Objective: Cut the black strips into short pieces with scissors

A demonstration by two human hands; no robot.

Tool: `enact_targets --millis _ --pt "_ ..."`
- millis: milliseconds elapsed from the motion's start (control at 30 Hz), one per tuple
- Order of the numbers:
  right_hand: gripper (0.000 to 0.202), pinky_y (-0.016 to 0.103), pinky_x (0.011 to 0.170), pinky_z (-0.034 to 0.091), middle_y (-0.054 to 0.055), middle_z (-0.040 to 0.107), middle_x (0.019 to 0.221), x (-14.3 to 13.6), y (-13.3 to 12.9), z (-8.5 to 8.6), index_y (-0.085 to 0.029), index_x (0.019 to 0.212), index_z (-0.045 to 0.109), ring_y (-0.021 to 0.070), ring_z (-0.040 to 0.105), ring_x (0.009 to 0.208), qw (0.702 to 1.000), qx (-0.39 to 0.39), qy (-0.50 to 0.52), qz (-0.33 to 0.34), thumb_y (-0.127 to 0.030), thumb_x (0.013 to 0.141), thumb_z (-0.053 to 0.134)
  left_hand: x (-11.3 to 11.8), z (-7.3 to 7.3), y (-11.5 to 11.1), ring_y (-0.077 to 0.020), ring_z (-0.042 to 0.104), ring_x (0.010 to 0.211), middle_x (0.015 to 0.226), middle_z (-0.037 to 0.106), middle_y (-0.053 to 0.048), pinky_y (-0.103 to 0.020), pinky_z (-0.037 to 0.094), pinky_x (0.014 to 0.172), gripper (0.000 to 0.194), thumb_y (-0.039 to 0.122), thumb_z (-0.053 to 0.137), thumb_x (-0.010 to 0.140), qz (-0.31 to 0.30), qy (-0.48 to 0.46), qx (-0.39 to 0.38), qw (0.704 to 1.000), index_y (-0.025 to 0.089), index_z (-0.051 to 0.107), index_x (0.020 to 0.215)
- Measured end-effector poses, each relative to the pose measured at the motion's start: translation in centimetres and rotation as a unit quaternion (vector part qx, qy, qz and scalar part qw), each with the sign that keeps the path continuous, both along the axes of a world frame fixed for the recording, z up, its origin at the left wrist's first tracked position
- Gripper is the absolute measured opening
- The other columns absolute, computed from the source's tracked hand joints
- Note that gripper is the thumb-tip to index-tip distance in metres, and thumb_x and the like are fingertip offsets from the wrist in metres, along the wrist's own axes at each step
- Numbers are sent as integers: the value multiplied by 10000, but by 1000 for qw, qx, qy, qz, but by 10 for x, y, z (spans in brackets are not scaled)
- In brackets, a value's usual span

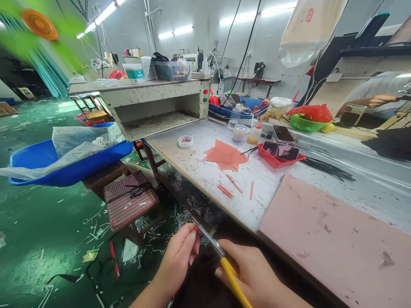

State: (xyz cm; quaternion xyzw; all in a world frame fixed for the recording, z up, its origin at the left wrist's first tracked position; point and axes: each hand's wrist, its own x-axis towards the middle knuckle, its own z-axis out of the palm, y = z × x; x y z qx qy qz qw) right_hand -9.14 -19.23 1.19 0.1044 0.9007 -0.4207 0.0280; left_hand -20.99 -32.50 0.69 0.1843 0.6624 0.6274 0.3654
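My right hand (248, 267) grips a pair of scissors (233, 280) by its yellow handles. The long metal blades point up and to the left, and their tips reach the fingers of my left hand. A small red piece (196, 229) sits pinched between the thumb and finger of my left hand (181, 252), right at the blade tips; most of it is hidden. Ahead on the table lie orange-red sheets (224, 155), overlapping one another. Narrow red strips (225, 191) are scattered just in front of them.
A white tape roll (185, 141), a red basket (279, 160) holding a phone, bottles and a pinkish board (340, 239) rest on the table (199, 171). Left stand a checked stool (130, 201) and a blue tub (73, 164). A co-worker's hand (382, 100) shows far right.
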Motion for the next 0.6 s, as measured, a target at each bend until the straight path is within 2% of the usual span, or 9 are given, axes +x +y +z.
enact_targets --millis 167,333,400,500,600 --pt "315 251 606 391 49 656 746 -10 -2 -1 -189 960 595 199 588 663 998 11 -61 -2 -434 803 476 -3 -19 0 -73 323 477 545 417 60 -178 245 433 316 480 526 777 41 -37 -3 998 170 528 715" --pt "263 239 560 366 44 654 685 -20 -3 -7 -191 859 609 194 582 604 993 44 -109 -6 -413 823 474 -6 -33 0 -57 289 434 512 409 76 -167 190 408 312 479 537 743 80 -76 -25 994 167 539 754" --pt "259 239 553 366 44 653 685 -22 0 -8 -193 861 610 194 583 598 993 41 -109 -11 -408 824 472 -6 -32 0 -54 286 430 509 405 80 -164 191 406 325 487 537 737 82 -75 -27 993 165 542 774" --pt "267 248 572 384 39 650 708 -23 7 -6 -197 960 603 197 585 622 996 8 -90 -25 -384 809 486 -6 -25 1 -55 302 436 509 413 78 -163 226 413 347 508 549 728 71 -58 -27 995 165 545 783" --pt "303 248 595 404 11 621 710 -23 14 0 -196 1026 568 176 561 630 998 -45 -22 -44 -310 745 554 -5 -14 4 -64 344 440 529 448 64 -175 276 420 373 534 544 737 34 -17 -26 999 167 560 798"
